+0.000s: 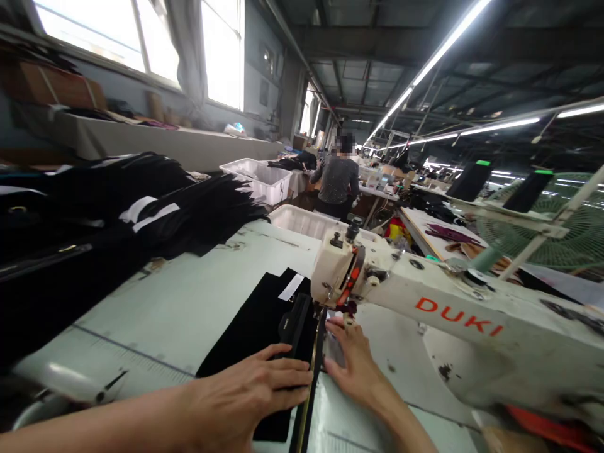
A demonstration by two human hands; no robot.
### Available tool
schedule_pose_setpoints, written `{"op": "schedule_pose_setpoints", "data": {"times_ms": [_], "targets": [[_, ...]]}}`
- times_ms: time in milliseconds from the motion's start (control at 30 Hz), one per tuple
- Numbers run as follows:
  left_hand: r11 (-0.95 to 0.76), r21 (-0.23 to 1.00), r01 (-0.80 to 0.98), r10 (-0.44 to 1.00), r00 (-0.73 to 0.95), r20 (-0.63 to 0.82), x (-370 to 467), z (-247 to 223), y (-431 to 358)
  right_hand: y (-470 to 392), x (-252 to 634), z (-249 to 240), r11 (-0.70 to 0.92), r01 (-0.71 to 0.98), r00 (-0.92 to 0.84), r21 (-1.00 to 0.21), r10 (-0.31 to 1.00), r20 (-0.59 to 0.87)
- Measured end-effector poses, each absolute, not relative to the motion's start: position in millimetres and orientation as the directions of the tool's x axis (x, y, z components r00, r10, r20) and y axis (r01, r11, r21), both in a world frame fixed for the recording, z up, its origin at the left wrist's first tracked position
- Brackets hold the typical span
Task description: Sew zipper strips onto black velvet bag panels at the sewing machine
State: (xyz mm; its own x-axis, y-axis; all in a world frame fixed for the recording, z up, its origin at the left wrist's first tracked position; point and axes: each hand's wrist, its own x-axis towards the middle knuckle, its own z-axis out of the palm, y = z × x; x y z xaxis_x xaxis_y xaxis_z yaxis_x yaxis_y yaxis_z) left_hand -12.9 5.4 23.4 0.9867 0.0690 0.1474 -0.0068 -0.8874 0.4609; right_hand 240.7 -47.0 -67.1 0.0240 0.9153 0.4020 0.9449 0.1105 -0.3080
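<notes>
My left hand [255, 390] lies with stretched fingers on a black fabric piece [240, 321], its fingertips beside a black zipper tape with a gold-coloured line [307, 409]. On the other side of that strip, my right hand [356, 362] rests close to the needle area, thumb and fingers apart, fingertips at the strip's edge. The strip runs under the head of a white sewing machine [401, 283] marked DUKI. A white label [291, 287] sits near the fabric's far end. A dark flat part with a small pale mark [286, 322] lies on the fabric, its kind unclear.
Piles of black fabric pieces [202, 211] cover the table's left side. Behind the machine stand white plastic bins [257, 179]. A person [337, 179] sits farther back, turned away. Black thread cones [469, 180] and a green fan [542, 220] are at the right.
</notes>
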Motion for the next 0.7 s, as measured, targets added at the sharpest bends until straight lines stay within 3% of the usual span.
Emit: {"op": "schedule_pose_setpoints", "data": {"times_ms": [267,533,700], "targets": [[-0.931,0.361,0.056,0.085,0.994,0.065,-16.1,4.3,7.1,-35.7,205.4,-49.2,-0.08,0.96,0.174,-0.269,0.921,0.349],[-0.91,0.413,-0.011,0.044,0.992,0.122,-8.2,20.7,5.6,-30.6,206.6,-32.8,-0.296,0.928,0.345,-0.224,0.912,0.223],[-0.915,0.4,-0.041,0.014,0.991,0.134,-3.6,22.1,6.6,-24.4,199.5,-28.6,-0.361,0.917,0.391,-0.168,0.894,0.217]]}}
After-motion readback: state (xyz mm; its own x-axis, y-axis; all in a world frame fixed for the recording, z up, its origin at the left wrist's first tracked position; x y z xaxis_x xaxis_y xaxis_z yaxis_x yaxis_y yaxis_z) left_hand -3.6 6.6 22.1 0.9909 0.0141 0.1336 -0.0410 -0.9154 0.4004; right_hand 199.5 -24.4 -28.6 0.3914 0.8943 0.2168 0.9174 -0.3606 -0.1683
